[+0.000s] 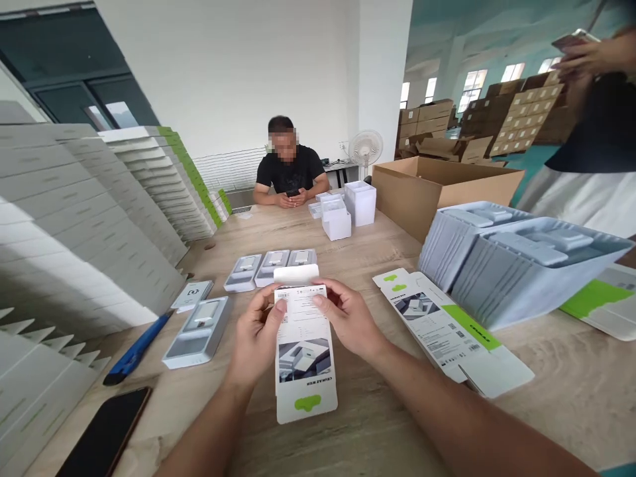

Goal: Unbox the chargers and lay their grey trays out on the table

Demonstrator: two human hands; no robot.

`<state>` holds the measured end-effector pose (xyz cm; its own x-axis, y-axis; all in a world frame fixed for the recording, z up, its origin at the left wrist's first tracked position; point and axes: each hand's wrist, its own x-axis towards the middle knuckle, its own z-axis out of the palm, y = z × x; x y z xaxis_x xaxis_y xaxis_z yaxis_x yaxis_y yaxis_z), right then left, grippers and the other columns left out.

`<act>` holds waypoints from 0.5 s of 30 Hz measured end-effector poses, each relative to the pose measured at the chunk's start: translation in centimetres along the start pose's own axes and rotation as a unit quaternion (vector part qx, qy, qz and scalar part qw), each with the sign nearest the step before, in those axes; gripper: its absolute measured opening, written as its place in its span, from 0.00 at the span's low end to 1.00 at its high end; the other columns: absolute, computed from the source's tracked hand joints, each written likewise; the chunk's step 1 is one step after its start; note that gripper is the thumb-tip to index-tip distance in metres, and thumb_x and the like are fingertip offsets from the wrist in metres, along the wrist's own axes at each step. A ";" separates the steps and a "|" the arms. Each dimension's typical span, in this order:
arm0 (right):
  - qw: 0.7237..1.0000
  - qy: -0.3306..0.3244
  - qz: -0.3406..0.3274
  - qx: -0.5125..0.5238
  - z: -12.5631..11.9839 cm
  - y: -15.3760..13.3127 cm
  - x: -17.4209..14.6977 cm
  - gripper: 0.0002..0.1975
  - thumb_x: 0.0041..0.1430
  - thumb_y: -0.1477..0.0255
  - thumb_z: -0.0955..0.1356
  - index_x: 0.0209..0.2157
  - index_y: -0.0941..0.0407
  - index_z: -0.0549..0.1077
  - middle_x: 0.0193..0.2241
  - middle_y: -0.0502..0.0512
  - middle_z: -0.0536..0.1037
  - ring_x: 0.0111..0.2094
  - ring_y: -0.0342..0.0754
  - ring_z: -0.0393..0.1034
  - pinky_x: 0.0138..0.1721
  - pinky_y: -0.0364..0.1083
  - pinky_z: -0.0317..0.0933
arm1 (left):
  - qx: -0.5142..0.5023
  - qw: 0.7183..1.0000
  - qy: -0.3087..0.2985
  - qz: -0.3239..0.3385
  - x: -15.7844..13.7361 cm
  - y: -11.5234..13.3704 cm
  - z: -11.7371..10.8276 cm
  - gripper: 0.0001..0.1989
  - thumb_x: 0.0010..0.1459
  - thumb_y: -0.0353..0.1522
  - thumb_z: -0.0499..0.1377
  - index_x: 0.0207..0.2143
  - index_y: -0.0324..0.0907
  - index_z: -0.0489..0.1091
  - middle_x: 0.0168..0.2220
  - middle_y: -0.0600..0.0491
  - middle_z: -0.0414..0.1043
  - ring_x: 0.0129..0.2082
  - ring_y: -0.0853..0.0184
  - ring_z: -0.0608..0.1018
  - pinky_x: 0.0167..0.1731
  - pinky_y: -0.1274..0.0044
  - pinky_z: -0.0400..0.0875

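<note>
A white printed carton [304, 331] with a green patch and a product picture is held upright before me, its end flaps sticking out at top and bottom. My left hand [259, 331] grips its left edge, thumb on the printed face. On the right edge my right hand [348, 317] does the same, fingers behind the carton. Beyond it lie several white plastic trays [243, 273], each with a white device in it. Left of my hands is another such tray [196, 334], next to small white booklets [193, 293]. Flattened cartons [450, 331] lie to the right.
Stacked white boxes [74, 199] line the left side. A blue utility knife [136, 348] and a phone [104, 434] lie at left. Nested trays [527, 265] and a cardboard box [437, 189] stand at right. A person [289, 165] sits opposite; another [596, 112] stands at right.
</note>
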<state>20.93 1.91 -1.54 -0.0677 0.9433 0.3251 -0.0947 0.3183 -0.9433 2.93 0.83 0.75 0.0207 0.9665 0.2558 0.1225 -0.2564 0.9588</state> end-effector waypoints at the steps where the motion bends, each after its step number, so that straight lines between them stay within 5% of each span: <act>1: 1.000 0.005 -0.005 -0.021 0.0 0.0 0.0 0.15 0.61 0.60 0.68 0.44 0.54 0.76 0.38 0.55 0.78 0.39 0.50 0.72 0.40 0.47 0.66 | 0.003 1.000 -0.003 -0.009 0.0 -0.1 -0.2 0.18 0.58 0.43 0.61 0.47 0.45 0.69 0.32 0.56 0.72 0.27 0.69 0.71 0.25 0.79 0.66; 5: 0.999 0.027 0.020 -0.024 0.0 -0.1 0.0 0.22 0.64 0.54 0.62 0.33 0.55 0.79 0.34 0.56 0.78 0.35 0.50 0.72 0.36 0.48 0.66 | -0.024 0.998 -0.035 -0.042 0.2 -0.1 -0.8 0.17 0.55 0.44 0.63 0.41 0.43 0.73 0.29 0.55 0.71 0.25 0.68 0.70 0.24 0.79 0.64; 10: 0.995 0.013 0.083 0.055 -0.6 -0.6 0.5 0.25 0.56 0.58 0.71 0.53 0.52 0.72 0.36 0.52 0.77 0.31 0.46 0.69 0.30 0.45 0.65 | -0.056 0.993 -0.079 -0.065 0.5 -0.4 -1.5 0.16 0.57 0.45 0.61 0.42 0.45 0.73 0.31 0.56 0.72 0.27 0.68 0.71 0.26 0.78 0.65; 15: 0.997 -0.038 0.055 -0.032 -1.2 -1.3 0.7 0.13 0.57 0.62 0.70 0.40 0.53 0.80 0.41 0.54 0.80 0.42 0.50 0.72 0.45 0.50 0.66 | -0.053 0.989 -0.122 -0.070 0.6 -1.0 -2.1 0.15 0.60 0.43 0.59 0.46 0.45 0.71 0.33 0.54 0.71 0.29 0.69 0.71 0.27 0.78 0.66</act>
<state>22.20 2.24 -0.17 -0.1495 0.9636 0.2215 -0.0195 0.2211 -0.9751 0.78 1.68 0.18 0.2507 0.9634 0.0950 0.0374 -0.1077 0.9935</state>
